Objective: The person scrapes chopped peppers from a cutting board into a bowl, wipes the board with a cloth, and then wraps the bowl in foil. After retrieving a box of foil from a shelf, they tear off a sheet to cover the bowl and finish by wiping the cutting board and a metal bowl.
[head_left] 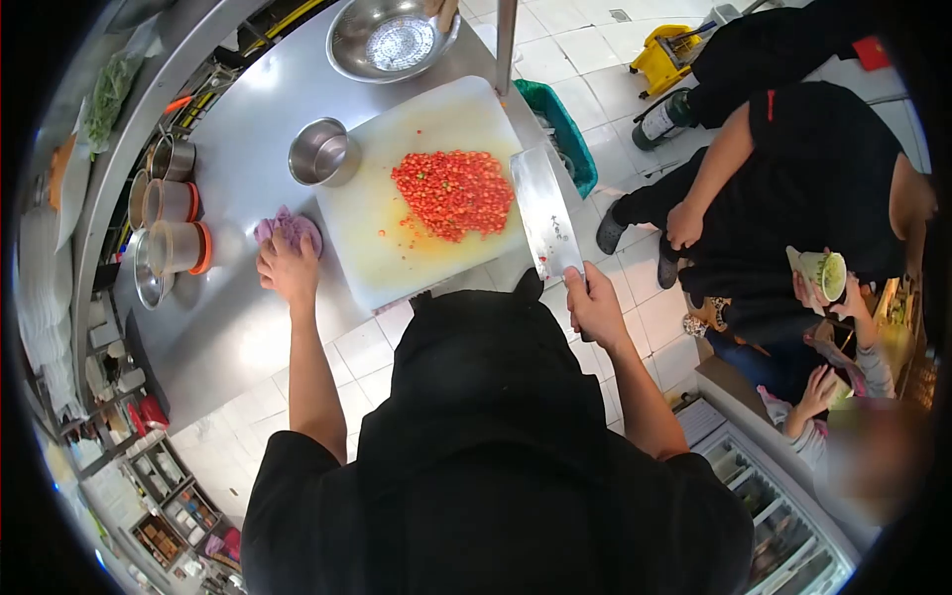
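Observation:
My right hand (598,305) grips the handle of a broad cleaver (543,213), its blade pointing away from me beside the right edge of the cutting board (362,253). A few red bits cling to the blade near the handle. On the white board lies a pile of chopped red chillies (453,193), with loose pieces and yellowish juice around it. To the left of the board, my left hand (289,268) has its fingers closed over a bunched purple cloth (299,222) on the steel counter (233,213).
A small steel pot (323,152) stands at the board's left edge. A large metal bowl (392,42) sits at the back. Several containers (171,201) line the left side. A green bin (562,139) stands right of the counter. Other people, one in black (813,169), are at the right.

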